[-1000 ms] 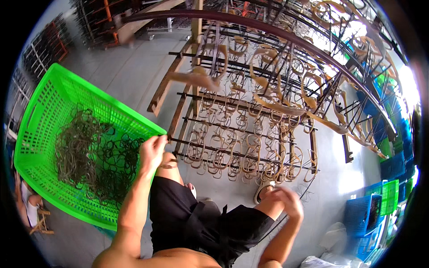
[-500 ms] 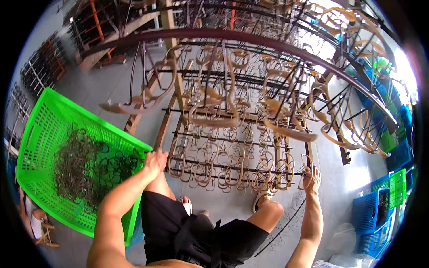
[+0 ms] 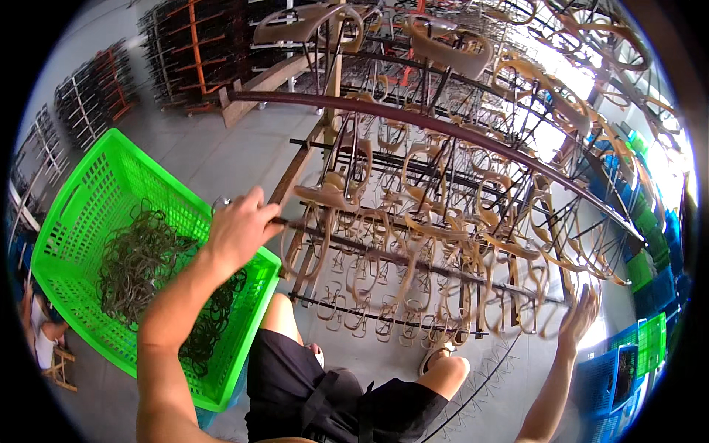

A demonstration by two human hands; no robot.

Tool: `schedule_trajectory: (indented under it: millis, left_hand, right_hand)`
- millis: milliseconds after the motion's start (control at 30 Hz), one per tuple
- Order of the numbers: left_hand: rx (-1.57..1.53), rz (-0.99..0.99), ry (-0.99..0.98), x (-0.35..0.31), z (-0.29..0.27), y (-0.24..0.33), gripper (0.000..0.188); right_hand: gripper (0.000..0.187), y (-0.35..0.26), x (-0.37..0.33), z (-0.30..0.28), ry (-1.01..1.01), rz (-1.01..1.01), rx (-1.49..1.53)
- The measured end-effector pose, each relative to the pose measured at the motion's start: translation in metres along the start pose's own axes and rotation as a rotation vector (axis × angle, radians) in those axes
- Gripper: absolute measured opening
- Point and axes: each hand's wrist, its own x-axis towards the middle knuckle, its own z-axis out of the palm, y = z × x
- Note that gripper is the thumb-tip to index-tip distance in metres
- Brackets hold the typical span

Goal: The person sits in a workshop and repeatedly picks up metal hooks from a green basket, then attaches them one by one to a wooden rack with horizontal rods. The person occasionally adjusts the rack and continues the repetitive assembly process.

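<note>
My left hand is closed round the left end of a dark rod, thumb and fingers pinching it beside the green basket's rim. At the rod's right end, my right hand grips with fingers pointing up, somewhat blurred. Several tan curved loop-shaped pieces hang along the rod and below it, smeared by motion. The rod slants down to the right, in front of the rack. Over it runs a thick reddish-brown bar carrying larger tan loops on dark wires.
A green basket at left holds tangled grey and dark loops. A wooden rack with rows of hung loops stands ahead. Blue crates are at right. A wired rod lies on the floor. Someone sits at far left.
Both hands have risen with the rod, off the rack's lower front, and moved farther apart in view. My view has shifted, showing more of the upper rack.
</note>
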Motion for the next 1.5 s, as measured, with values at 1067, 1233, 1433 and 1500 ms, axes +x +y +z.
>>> schedule_trajectory:
  millis: [1067,1233,1433,1500]
  left_hand:
    - [-0.178,-0.212,-0.743,-0.016,0.033,-0.004,0.042]
    - [0.074,-0.217,-1.194,-0.014,0.046,0.110,0.040]
    - [0.320,-0.238,-1.566,0.003,0.067,0.187,0.037]
    - [0.025,-0.209,-1.475,-0.009,0.066,0.238,0.032]
  right_hand:
    - [0.072,-0.019,-0.598,0.053,-1.343,1.753,0.376]
    - [0.086,-0.068,-0.584,0.112,-1.079,2.154,0.252]
    - [0.088,-0.043,-0.573,0.134,-0.839,2.436,0.388]
    - [0.083,-0.041,-0.546,0.110,-0.823,2.398,0.266]
